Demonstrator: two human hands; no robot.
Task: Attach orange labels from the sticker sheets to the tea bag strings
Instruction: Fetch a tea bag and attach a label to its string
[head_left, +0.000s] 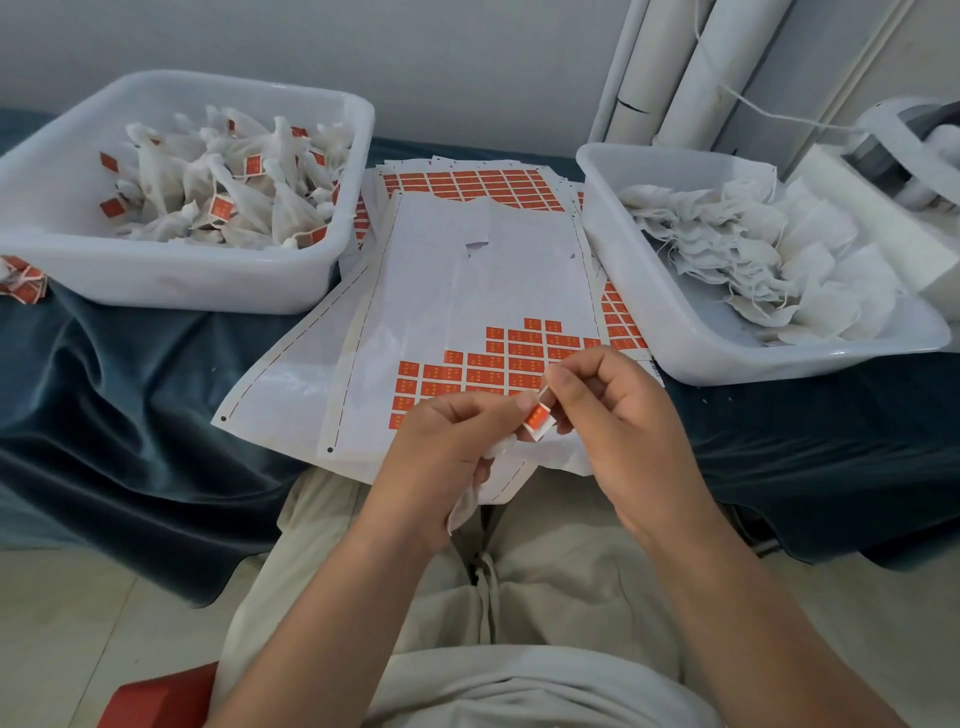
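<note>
Fingers (524, 401) of both hands are clamped together on a small orange-and-white paper label (537, 419) between them, tilted down-left. The left hand (441, 447) also holds the white mesh tea bag (463, 505) dangling below. The white sticker sheet (467, 291) lies just beyond the right hand (618, 415), on the table (130, 415).
</note>
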